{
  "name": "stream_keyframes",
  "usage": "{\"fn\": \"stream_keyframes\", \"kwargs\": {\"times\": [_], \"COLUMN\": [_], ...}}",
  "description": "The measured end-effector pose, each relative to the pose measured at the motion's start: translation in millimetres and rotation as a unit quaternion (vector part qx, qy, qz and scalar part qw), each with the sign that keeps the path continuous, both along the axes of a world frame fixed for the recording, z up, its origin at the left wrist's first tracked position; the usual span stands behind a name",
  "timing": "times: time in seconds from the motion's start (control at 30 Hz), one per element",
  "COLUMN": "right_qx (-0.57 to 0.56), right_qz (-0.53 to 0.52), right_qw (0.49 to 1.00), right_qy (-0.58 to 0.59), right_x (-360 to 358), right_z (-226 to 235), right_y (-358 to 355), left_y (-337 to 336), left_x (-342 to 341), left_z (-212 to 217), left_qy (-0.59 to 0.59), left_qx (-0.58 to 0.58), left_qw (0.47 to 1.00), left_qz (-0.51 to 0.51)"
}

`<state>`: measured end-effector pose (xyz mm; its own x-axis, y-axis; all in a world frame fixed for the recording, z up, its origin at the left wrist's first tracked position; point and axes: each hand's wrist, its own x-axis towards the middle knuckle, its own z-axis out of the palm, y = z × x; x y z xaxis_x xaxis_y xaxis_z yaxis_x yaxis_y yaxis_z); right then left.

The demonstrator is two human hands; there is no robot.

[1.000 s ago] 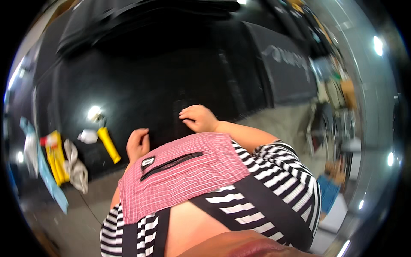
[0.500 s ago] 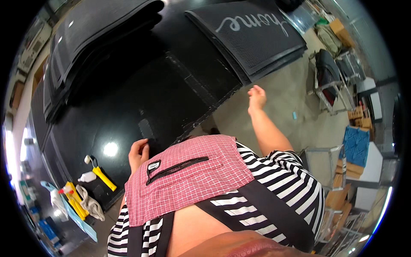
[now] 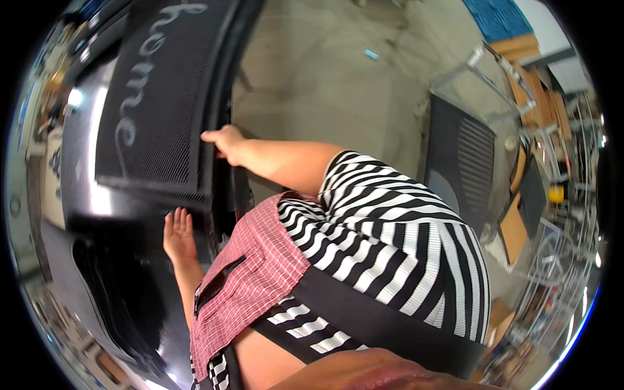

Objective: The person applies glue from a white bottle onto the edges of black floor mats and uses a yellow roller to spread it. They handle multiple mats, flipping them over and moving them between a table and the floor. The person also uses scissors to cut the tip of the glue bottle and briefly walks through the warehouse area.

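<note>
A stack of black rubber doormats, the top one textured and marked with white cursive lettering, lies on the glossy black table at the upper left. My right hand is at the stack's right edge, thumb side over the rim and the other fingers curled at its side, gripping the edge; how many mats it holds is hidden. Just off the stack's near end is my left hand, its fingers stretched out, with nothing in it.
Folded dark mats lie on the table at the lower left. To my right, a dark ribbed panel stands by a metal frame. A blue slatted piece is farther off, and a small light-blue scrap lies on the concrete floor.
My view and body have turned to the right. My right hand has come to the edge of the doormat stack. My left hand has moved up near the stack's near end, fingers straightened.
</note>
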<state>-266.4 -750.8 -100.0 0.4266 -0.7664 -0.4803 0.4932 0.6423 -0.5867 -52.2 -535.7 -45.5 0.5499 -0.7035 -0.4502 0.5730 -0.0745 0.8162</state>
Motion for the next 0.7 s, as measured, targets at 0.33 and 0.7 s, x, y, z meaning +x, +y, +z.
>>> {"fn": "stream_keyframes", "kwargs": {"times": [0.33, 0.7], "right_qx": [0.082, 0.506], "right_qz": [-0.226, -0.208], "right_qw": [0.96, 0.702], "right_qy": [0.145, 0.457], "right_x": [-333, -477], "right_z": [-247, -353], "right_y": [63, 576], "left_y": [-89, -108], "left_x": [-99, -321], "left_z": [33, -93], "left_qy": [-0.491, -0.451], "left_qx": [0.041, -0.132], "left_qw": [0.87, 0.75], "left_qz": [-0.002, -0.465]}}
